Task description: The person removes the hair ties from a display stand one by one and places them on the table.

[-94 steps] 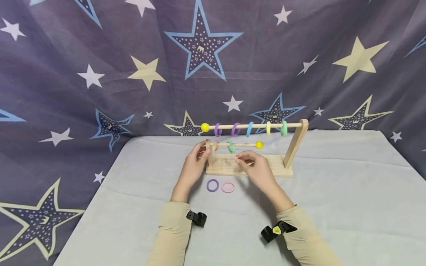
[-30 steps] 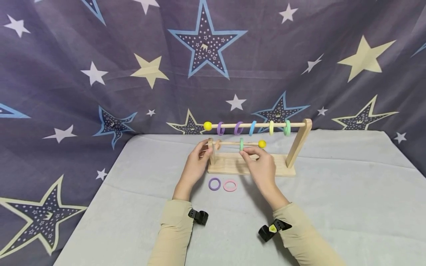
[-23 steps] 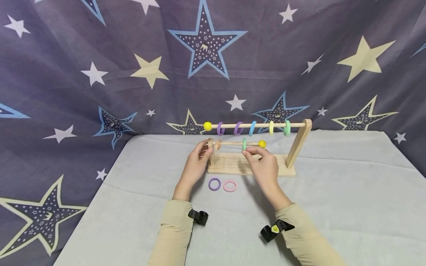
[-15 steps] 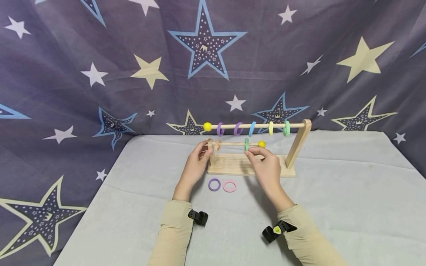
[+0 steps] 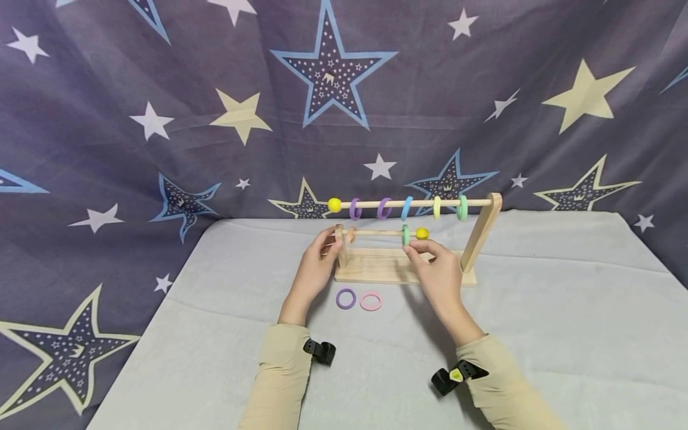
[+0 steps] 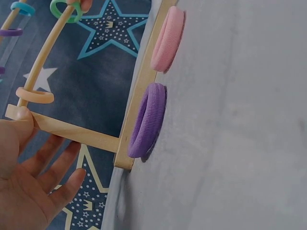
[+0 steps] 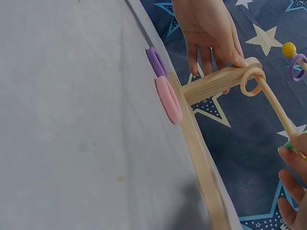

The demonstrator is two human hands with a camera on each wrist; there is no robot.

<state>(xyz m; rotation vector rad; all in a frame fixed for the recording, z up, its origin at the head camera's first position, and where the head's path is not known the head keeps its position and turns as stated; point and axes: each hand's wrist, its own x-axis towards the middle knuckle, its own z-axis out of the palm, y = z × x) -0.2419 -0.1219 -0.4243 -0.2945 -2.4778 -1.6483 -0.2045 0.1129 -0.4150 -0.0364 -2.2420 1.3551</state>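
My left hand (image 5: 313,266) grips the top of the short left post (image 6: 76,129) of a wooden rack, thumb on one side and fingertips on the other. Between thumb and index finger, my right hand (image 5: 442,279) pinches a green hair tie (image 5: 405,235). That tie hangs round the lower rod (image 5: 378,233), close to the yellow ball (image 5: 422,233) at its end. A peach hair tie (image 6: 35,95) hangs on the same rod beside the left post. In front of the rack base (image 5: 371,273), a purple hair tie (image 5: 346,298) and a pink one (image 5: 371,301) lie on the table.
The upper rod (image 5: 368,204) carries several hair ties in purple, blue, yellow and green, and joins a tall right post (image 5: 481,233). A yellow ball (image 5: 334,205) caps its left end. Behind the cloth-covered table (image 5: 564,322) hangs a star-patterned curtain (image 5: 204,71).
My right hand has taken hold of the green hair tie and slid it rightward along the lower rod toward the yellow ball. My left hand has stayed on the post.
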